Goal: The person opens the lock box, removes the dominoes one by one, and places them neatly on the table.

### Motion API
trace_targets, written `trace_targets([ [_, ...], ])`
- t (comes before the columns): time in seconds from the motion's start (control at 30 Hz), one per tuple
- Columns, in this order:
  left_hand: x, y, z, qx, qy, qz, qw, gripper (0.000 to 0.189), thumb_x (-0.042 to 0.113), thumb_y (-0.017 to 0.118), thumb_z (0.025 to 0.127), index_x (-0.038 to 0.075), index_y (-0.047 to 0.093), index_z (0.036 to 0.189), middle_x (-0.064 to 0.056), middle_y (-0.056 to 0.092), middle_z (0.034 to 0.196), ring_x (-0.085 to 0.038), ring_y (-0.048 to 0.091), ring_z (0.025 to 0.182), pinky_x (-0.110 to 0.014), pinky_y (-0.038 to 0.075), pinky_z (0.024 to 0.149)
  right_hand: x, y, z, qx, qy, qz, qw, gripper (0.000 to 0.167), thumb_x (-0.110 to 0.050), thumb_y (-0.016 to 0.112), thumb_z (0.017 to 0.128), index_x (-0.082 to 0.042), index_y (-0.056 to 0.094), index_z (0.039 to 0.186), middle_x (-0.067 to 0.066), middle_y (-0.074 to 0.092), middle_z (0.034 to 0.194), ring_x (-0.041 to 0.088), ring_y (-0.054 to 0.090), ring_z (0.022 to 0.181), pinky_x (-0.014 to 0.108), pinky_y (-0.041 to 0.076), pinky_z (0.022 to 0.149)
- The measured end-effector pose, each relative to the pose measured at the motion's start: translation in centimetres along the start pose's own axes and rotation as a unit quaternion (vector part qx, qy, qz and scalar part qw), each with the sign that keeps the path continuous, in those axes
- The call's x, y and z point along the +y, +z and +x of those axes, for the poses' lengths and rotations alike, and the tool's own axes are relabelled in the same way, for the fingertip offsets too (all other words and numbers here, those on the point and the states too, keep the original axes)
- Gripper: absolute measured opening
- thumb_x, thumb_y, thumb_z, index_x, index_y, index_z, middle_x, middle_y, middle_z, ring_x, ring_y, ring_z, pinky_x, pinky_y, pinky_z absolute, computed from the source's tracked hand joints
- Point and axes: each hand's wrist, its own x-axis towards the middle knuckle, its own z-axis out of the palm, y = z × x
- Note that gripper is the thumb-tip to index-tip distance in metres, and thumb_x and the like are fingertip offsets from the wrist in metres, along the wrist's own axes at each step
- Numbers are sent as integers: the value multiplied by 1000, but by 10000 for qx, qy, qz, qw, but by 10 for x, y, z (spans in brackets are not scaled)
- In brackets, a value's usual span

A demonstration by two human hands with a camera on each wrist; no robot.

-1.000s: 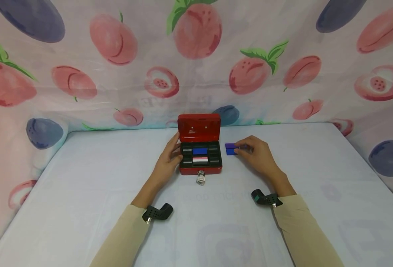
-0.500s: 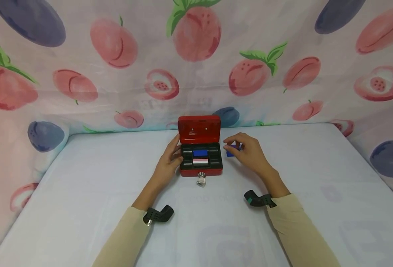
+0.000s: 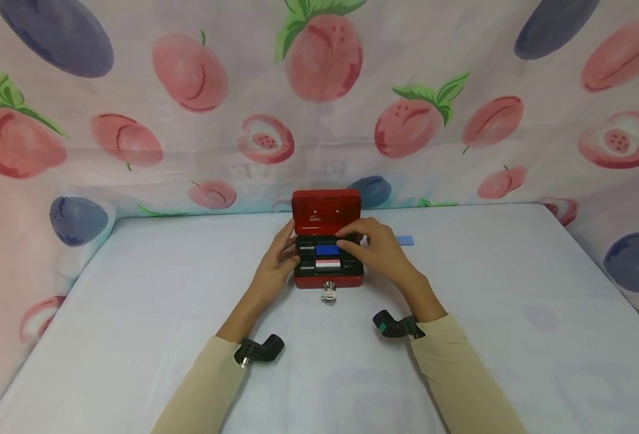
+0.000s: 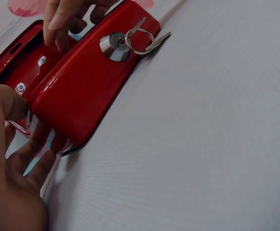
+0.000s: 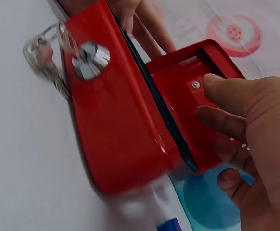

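Note:
A red cash box (image 3: 329,281) with a black tray and a raised red lid (image 3: 326,212) stands before me. Keys (image 3: 328,295) hang from its front lock. In the tray lie a blue block (image 3: 327,250) and a white-and-pink block (image 3: 327,263), one behind the other. My left hand (image 3: 272,268) rests along the box's left side, index finger up by the lid and thumb at the rim. My right hand (image 3: 381,244) hovers over the tray's right part, its fingertips close to the blue block. In the right wrist view its thumb and fingers (image 5: 222,120) stand apart, nothing visible between them.
A light blue flat piece (image 3: 404,240) lies on the white-covered table (image 3: 460,289), right of the box. A purple-blue block (image 5: 170,225) shows low in the right wrist view. Fruit-print cloth (image 3: 319,163) hangs behind the table.
My right hand has moved left, from the purple and blue blocks beside the box to over the tray. The light blue piece has come into sight. My left hand has stayed at the box.

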Motion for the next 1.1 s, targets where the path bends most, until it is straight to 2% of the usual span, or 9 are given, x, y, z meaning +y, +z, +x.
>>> trace_targets([
  [0.13, -4, 1, 0, 8, -27, -5, 10000, 71, -3, 47, 96, 27, 19, 154, 3, 17, 157, -27, 35, 134, -47, 35, 106, -3, 7, 3, -154, 88, -122, 9998, 19, -18, 70, 88, -11, 73, 105, 2, 68, 101, 21, 53, 91, 41, 47, 79],
  [0.3, -4, 2, 1, 1, 37, -102, 9999, 72, -4, 48, 95, 27, 20, 154, 4, 19, 157, -26, 37, 133, -46, 36, 105, -2, 14, 4, -295, 124, -355, 9989, 17, -19, 66, 91, -13, 73, 105, 4, 67, 107, 23, 53, 103, 44, 45, 91],
  [0.53, -4, 1, 2, -34, 107, -46, 9999, 71, -5, 47, 95, 23, 19, 154, 1, 18, 157, -28, 36, 133, -46, 35, 106, -1, 19, 5, -448, 321, -675, 9962, 17, -18, 64, 92, -14, 73, 107, 5, 65, 105, 23, 51, 100, 44, 47, 87],
  [0.77, 34, -4, -7, -123, -81, -12, 9999, 67, -8, 44, 93, 7, 17, 153, -12, 16, 157, -36, 34, 134, -48, 33, 107, -2, 22, 6, -571, 301, -773, 9949, 18, -18, 63, 93, -14, 73, 107, 6, 63, 107, 23, 51, 104, 44, 48, 88],
  [1.1, 36, -3, -7, -119, -125, -13, 9998, 67, -8, 44, 93, 8, 18, 153, -12, 16, 157, -35, 34, 134, -49, 33, 107, -3, 23, 5, -703, 440, -957, 9919, 23, -23, 63, 93, -17, 71, 114, 3, 64, 104, 19, 49, 96, 38, 49, 81],
])
